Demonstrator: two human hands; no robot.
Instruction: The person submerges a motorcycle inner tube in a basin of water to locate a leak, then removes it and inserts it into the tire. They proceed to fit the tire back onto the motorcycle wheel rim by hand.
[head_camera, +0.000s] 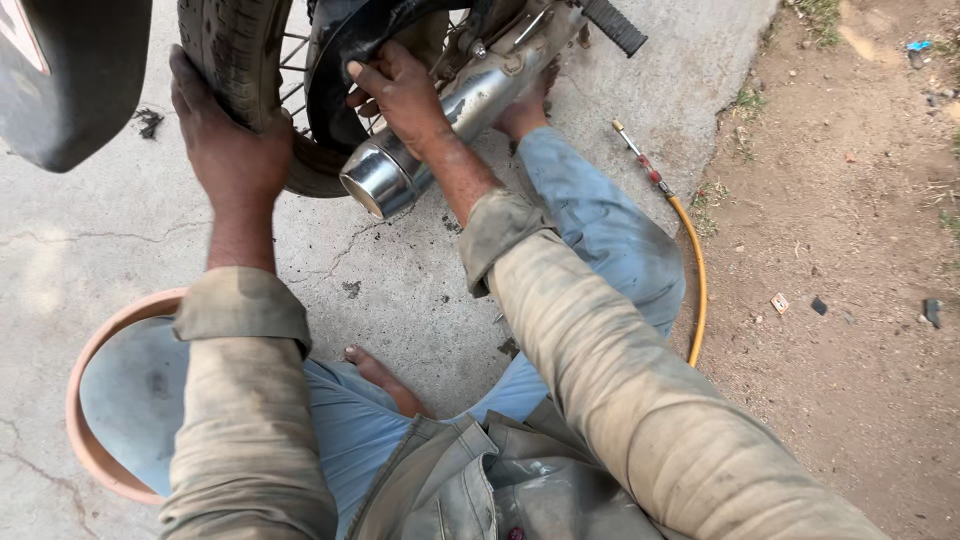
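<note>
Tyre (235, 55) of the motorcycle rear wheel sits top-left of frame, tread facing me, wheel plane running away from camera. I see left hand (225, 135) flat on the tread, fingers curled over it. Right hand (400, 90) is just right of the tyre, fingers hooked on the black guard (345, 50) above the chrome exhaust (430, 135). Pink water basin (85, 440) lies below the tyre, yellow air hose (690, 250) well right.
</note>
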